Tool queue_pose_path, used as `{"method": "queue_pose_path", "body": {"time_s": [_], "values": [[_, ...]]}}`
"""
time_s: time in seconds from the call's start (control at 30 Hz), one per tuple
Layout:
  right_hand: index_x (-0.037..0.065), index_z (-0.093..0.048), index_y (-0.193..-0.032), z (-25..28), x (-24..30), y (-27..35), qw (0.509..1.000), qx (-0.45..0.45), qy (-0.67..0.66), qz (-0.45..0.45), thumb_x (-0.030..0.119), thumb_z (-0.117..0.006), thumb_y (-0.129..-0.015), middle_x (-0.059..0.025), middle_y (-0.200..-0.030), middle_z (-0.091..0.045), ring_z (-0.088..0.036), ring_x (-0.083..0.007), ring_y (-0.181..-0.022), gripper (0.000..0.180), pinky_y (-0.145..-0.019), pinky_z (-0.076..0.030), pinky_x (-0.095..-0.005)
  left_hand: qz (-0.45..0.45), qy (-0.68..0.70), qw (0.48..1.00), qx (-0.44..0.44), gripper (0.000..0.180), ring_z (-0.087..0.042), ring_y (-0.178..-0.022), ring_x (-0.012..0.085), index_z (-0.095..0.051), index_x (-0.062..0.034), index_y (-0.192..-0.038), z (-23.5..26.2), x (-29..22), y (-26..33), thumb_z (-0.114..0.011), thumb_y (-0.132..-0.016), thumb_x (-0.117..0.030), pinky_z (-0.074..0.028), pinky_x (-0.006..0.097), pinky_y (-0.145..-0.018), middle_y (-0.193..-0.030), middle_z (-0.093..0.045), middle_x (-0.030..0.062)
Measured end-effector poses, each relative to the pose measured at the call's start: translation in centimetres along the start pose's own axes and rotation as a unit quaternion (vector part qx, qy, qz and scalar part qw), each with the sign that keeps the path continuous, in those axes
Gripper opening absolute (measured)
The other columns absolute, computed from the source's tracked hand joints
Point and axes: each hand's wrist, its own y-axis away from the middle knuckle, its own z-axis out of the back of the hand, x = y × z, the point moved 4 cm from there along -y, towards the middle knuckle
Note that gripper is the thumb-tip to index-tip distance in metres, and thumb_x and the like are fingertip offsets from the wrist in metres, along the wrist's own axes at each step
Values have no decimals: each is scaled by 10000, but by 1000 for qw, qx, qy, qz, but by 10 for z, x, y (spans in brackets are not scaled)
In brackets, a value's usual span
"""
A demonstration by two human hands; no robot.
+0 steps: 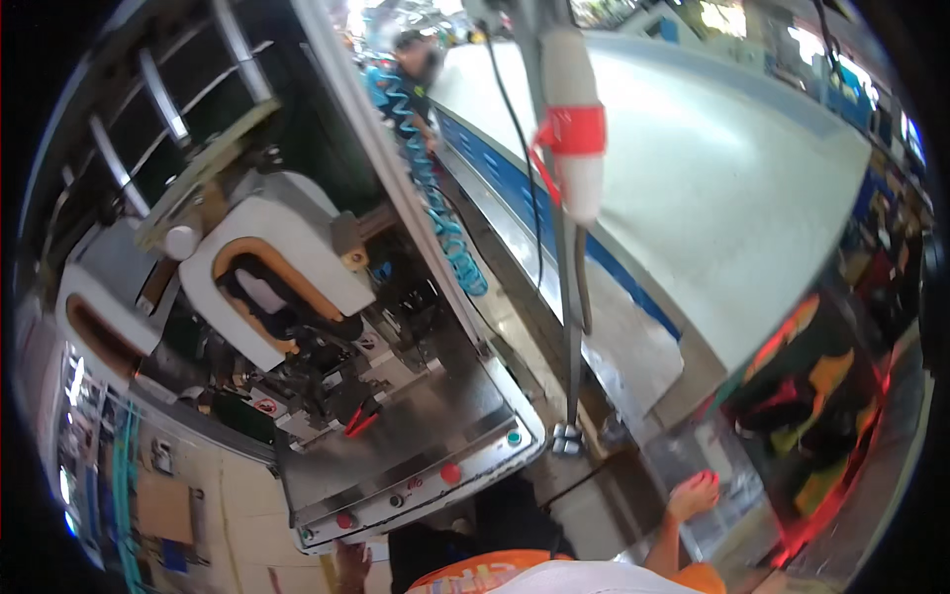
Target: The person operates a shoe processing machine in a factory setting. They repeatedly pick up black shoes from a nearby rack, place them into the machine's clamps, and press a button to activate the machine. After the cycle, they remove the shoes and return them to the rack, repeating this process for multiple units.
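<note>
My right hand [695, 498] is at the lower right, its fingers curled closed. A small pinkish-red thing shows at the fingertips, too small to name. Beside that hand stands a clear plastic-like surface [727, 535]. My left hand [351, 566] hangs at the lower edge, dark and blurred, just below the front left corner of a machine; its fingers are not clear. On the machine's metal worktop [416, 445] lies a tool with red handles [363, 420], maybe pliers. Above it rise two white U-shaped padded parts [233, 287] with brown inner edging.
Red buttons [450, 473] and green ones line the machine's front panel. A white-topped table [712, 148] stands at right. A red-and-white cylinder [574, 129] hangs near a metal post. Dark pieces fill a bin [811, 416]. Another person [411, 74] stands beyond a coiled blue hose [445, 233].
</note>
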Motion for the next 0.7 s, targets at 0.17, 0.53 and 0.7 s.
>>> {"method": "queue_pose_path", "body": {"time_s": [0.17, 0.53, 0.7], "values": [[98, -547, -983, 12, 17, 10, 999, 16, 38, -6, 210, -470, -850, -84, -1116, -522, -479, -252, -1043, 189, -927, -296, -447, -15, 0, 1000, -14, 484, -474, -1001, 103, -528, -219, -1044, 2, -17, 13, -470, -776, -617, -402, 291, -773, -1067, -539, -78], [119, -567, -956, 8, 1, -11, 998, -9, -17, -52, 196, -517, -791, -77, -1006, -560, -495, -229, -990, 189, -902, -289, -441, 29, -23, 994, -101, 389, -486, -1006, 115, -527, -222, -1027, -7, 0, 13, -534, -784, -526, -387, 341, -836, -1078, -534, -62], [86, -577, -938, -3, -12, -57, 962, -27, -246, -117, 103, -558, -753, -126, -986, -553, -505, -294, -963, 187, -842, -386, -380, 45, -37, 992, -108, 386, -487, -1013, 146, -528, -215, -1045, 4, -7, 5, -532, -792, -506, -388, 365, -844, -1098, -525, -33]]}}
